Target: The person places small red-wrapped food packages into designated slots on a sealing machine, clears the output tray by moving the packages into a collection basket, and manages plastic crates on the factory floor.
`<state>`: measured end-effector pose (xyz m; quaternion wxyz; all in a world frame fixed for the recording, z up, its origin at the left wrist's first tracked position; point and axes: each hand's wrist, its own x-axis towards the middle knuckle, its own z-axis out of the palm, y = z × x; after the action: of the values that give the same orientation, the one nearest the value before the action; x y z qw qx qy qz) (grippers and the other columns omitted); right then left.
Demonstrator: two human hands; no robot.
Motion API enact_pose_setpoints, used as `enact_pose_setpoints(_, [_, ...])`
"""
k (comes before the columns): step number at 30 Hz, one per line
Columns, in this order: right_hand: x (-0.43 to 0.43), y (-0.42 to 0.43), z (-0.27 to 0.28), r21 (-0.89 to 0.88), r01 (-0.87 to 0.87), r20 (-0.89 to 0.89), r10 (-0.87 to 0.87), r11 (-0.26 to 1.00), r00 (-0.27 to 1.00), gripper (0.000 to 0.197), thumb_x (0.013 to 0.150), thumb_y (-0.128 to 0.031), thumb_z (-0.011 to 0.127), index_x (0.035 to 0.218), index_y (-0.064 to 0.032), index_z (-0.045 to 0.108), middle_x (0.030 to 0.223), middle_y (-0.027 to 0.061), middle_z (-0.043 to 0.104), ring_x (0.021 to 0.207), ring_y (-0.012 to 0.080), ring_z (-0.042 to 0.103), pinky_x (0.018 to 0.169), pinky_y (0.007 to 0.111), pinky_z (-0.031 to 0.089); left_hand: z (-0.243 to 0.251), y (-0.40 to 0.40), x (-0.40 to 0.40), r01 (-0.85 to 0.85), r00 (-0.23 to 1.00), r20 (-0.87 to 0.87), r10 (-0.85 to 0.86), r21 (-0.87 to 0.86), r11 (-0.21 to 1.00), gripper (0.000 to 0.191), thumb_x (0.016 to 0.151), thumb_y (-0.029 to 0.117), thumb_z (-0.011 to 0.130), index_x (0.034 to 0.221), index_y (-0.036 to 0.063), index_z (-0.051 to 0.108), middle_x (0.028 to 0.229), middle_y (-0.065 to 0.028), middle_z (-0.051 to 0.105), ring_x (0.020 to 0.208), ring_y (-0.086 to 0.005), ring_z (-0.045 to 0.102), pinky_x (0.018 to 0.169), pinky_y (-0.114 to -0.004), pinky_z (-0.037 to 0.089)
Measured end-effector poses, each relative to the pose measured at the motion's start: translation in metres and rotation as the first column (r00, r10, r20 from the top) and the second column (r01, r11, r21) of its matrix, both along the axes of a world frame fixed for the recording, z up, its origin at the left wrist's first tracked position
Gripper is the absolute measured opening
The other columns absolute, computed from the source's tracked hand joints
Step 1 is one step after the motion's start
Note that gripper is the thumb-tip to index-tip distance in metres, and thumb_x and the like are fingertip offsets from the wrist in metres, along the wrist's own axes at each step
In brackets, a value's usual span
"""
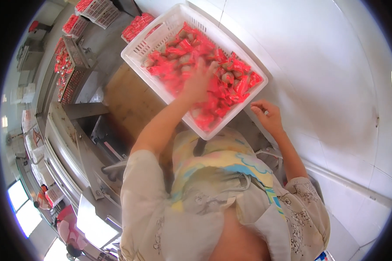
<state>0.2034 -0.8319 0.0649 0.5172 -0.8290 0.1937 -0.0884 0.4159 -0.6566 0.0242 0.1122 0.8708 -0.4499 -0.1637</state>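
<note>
Before me a white plastic crate (196, 130) sits at a slant, filled with red-printed plastic packets (241, 67). Brownish, roundish contents show through the clear parts of several packets. My left hand (199, 80) lies over the packets near the crate's middle, its fingers spread. Motion blurs both this hand and the packets around it, and no packet is plainly gripped. Just outside the crate's right corner, my right hand (268, 116) hangs with loosely curled fingers. I see nothing in it, and a small gap shows beside its thumb.
White tiled wall (313, 65) rises close on my right. A brown board (130, 94) lies left of the crate. Metal-framed equipment (68, 140) stands further left. More crates of red packets (98, 13) stand at upper left. Two people (68, 228) are at lower left.
</note>
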Motion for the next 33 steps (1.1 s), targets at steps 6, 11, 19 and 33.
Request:
enact_pose_setpoints(6, [0.032, 0.005, 0.01, -0.187, -0.023, -0.054, 0.014, 0.982, 0.998, 0.026, 0.077, -0.015, 0.069, 0.1, -0.0038, 0.062, 0.085, 0.0075, 0.062, 0.069, 0.0144, 0.055, 0.063, 0.025, 0.044, -0.025, 0.002, -0.027, -0.172, 0.984, -0.029, 0.174, 0.069, 0.983, 0.108, 0.06, 0.006, 0.072, 0.145, 0.0249, 0.009, 0.141, -0.0254, 0.02, 0.113, -0.0413, 0.048, 0.074, -0.044, 0.054])
enact_pose_setpoints(11, [0.081, 0.016, -0.003, -0.669, -0.318, -0.214, 0.236, 0.672, 0.948, 0.069, 0.069, -0.037, 0.074, 0.127, -0.0132, 0.047, 0.121, 0.0167, 0.049, 0.107, 0.0303, 0.05, 0.089, 0.04, 0.042, -0.04, 0.014, -0.038, -0.156, 0.984, -0.052, 0.171, 0.217, 0.963, 0.082, 0.069, 0.014, 0.069, 0.139, 0.0228, 0.028, 0.14, -0.0256, 0.022, 0.093, -0.0387, 0.06, 0.075, -0.042, 0.054])
enact_pose_setpoints(19, [0.126, 0.034, -0.041, -0.623, -0.488, -0.589, 0.045, 0.611, 0.807, 0.053, 0.075, -0.029, 0.067, 0.121, -0.0108, 0.05, 0.113, 0.0152, 0.052, 0.1, 0.0326, 0.054, 0.082, 0.044, 0.043, -0.045, 0.021, 0.009, -0.278, 0.938, -0.256, 0.233, -0.153, 0.948, 0.028, 0.074, 0.003, 0.056, 0.1, 0.0121, 0.061, 0.114, -0.0187, 0.048, 0.087, -0.0384, 0.058, 0.076, -0.044, 0.048])
enact_pose_setpoints(33, [0.128, 0.024, -0.049, -0.558, 0.115, -0.168, -0.248, 0.822, 0.954, 0.077, 0.071, -0.011, 0.07, 0.136, -0.0113, 0.03, 0.123, 0.0191, 0.042, 0.1, 0.0394, 0.054, 0.079, 0.044, 0.048, 0.035, 0.075, 0.03, -0.397, 0.908, -0.344, 0.238, -0.532, 0.748, 0.035, 0.063, -0.013, 0.047, 0.091, 0.0002, 0.063, 0.082, -0.0118, 0.053, 0.075, -0.0267, 0.056, 0.065, -0.031, 0.043])
